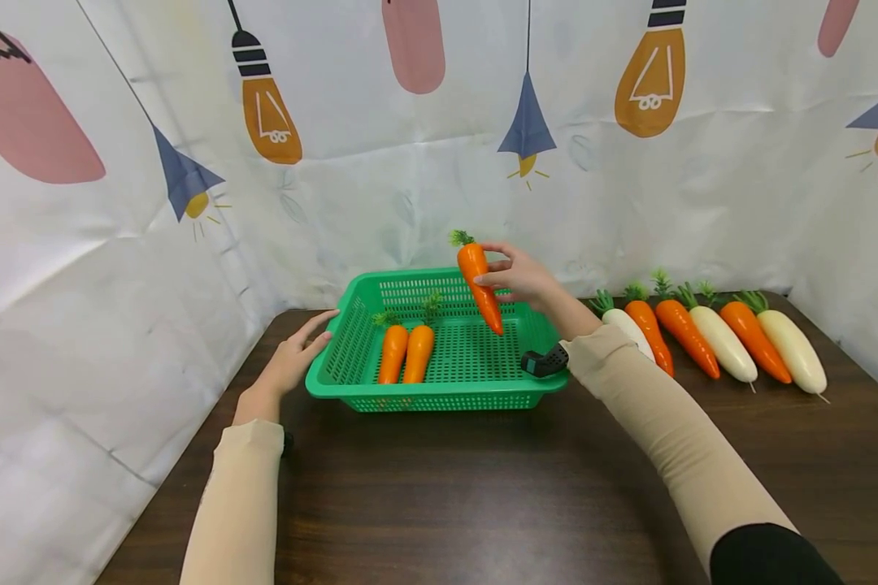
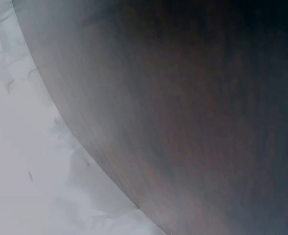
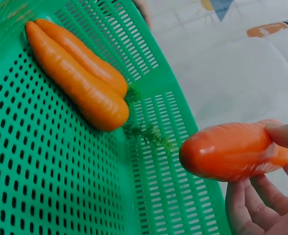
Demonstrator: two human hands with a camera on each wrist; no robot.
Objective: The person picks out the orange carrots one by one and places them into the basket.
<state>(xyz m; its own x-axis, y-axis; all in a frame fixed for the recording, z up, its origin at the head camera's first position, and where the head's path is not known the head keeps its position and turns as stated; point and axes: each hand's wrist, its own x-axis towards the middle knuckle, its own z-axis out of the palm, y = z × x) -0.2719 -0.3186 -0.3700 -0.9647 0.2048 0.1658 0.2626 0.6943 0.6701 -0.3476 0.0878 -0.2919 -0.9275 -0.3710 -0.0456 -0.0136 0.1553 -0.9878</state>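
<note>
My right hand [image 1: 521, 278] grips an orange carrot [image 1: 475, 272] above the right part of a green plastic basket [image 1: 439, 392]. The carrot tilts, its leafy top up and its tip pointing down into the basket. In the right wrist view the thumb and fingers pinch the carrot [image 3: 227, 152] near the basket's rim. Two more carrots [image 1: 406, 355] lie side by side in the basket's left part, leaves toward the back wall. My left hand [image 1: 293, 357] rests at the basket's left rim with its fingers extended. The left wrist view shows mostly bare tabletop.
On the right of the dark wooden table [image 1: 439, 487], carrots [image 1: 688, 337] and white radishes [image 1: 793, 349] lie in a row, leaves to the back. A patterned white curtain [image 1: 380, 195] hangs behind the table and along its left side.
</note>
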